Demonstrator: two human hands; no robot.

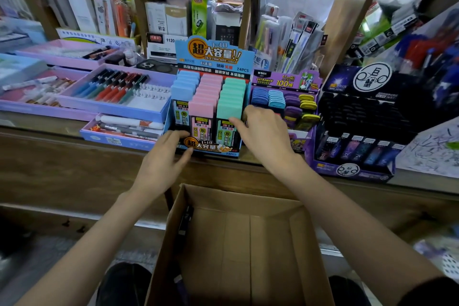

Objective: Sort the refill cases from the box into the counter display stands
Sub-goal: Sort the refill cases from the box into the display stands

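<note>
A blue display stand (213, 56) on the counter holds three rows of refill cases: blue (185, 84), pink (205, 104) and green (231, 102). My left hand (165, 156) rests on the stand's front left corner, fingers apart, holding nothing. My right hand (263, 131) touches the front green case with its fingertips, beside the stand's right wall. The open cardboard box (295, 238) sits below the counter between my arms; two dark cases (185, 221) lean on its left wall.
A purple stand (285, 81) of small cases and a black stand (360, 149) sit to the right. Pen trays (116, 89) lie to the left. Packed stationery shelves rise behind. A wooden counter edge (74, 154) runs across the front.
</note>
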